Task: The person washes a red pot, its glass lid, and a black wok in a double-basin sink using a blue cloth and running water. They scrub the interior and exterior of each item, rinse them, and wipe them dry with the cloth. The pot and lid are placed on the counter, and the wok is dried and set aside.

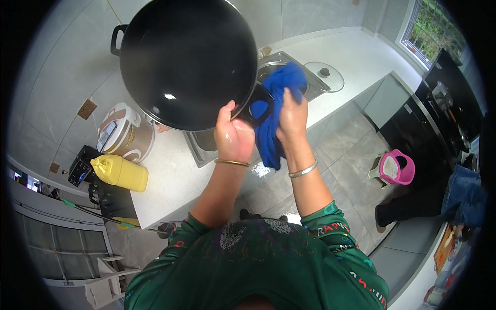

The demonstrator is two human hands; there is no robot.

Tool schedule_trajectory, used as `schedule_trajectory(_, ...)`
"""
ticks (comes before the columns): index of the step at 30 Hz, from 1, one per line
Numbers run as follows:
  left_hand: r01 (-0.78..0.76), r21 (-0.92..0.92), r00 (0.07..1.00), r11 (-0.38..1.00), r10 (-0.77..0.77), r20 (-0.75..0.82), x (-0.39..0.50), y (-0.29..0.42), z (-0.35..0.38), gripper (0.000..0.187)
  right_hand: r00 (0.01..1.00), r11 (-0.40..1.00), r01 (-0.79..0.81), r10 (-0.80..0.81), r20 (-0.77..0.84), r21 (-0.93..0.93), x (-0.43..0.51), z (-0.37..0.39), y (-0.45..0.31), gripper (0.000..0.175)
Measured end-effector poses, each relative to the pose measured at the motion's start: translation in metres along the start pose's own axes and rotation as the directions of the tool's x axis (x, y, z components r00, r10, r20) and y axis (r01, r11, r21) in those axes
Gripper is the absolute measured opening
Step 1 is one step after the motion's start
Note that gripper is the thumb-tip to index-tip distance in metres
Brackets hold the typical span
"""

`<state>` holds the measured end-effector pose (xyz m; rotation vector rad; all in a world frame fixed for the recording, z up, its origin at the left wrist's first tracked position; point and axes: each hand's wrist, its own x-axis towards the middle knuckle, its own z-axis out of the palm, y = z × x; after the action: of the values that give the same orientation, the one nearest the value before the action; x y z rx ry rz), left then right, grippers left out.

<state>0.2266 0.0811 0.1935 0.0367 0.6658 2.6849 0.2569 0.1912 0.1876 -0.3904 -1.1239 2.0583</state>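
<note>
A large black wok (190,62) with two loop handles is held up over the counter and sink, its dark, shiny face towards me. My left hand (234,135) grips it by the near loop handle (265,104) and rim, thumb up along the edge. The hand looks wet. My right hand (293,116) is closed on a blue cloth (285,79), which hangs down beside the handle and shows through its opening. Behind the cloth, a round metal pot or bowl (271,69) is partly visible in the steel sink (321,83). The wok hides part of the sink.
A glass lid (333,79) lies right of the sink on the white counter (170,170). Left stand a rice cooker (131,135) and a yellow jug (124,174). A pink-backed stool (395,166) is on the floor; another person's leg (410,207) shows at right.
</note>
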Motion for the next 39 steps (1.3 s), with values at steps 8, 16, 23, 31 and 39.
schedule_trajectory(8, 0.079, 0.081, 0.99, 0.994, -0.068, -0.121, 0.001, 0.01, 0.004, 0.031, 0.797, 0.781, 0.554, -0.396, 0.457, -0.289, -0.028, 0.003, 0.001, 0.069)
schedule_trajectory(16, -0.066, 0.096, 0.984, 0.993, 0.081, -0.157, 0.001, -0.003, -0.006, 0.027, 0.703, 0.514, 0.707, -0.434, 0.563, -0.486, -0.021, 0.005, 0.008, 0.066)
schedule_trajectory(23, -0.116, 0.038, 0.991, 0.993, 0.118, -0.068, -0.002, -0.004, -0.016, 0.019, 0.691, 0.655, 0.671, -0.381, 0.614, -0.348, -0.006, -0.012, -0.008, 0.058)
schedule_trajectory(31, -0.317, 0.097, 0.94, 0.944, 0.326, -0.101, -0.011, -0.027, -0.013, 0.028, 0.93, 0.938, 0.117, 0.011, 0.366, -0.327, -0.009, -0.013, 0.025, 0.031)
schedule_trajectory(39, -0.323, 0.122, 0.939, 0.939, 0.333, -0.08, -0.012, -0.037, -0.017, 0.032, 0.946, 0.711, 0.322, -0.269, 0.182, -0.625, -0.017, -0.003, 0.034, 0.041)
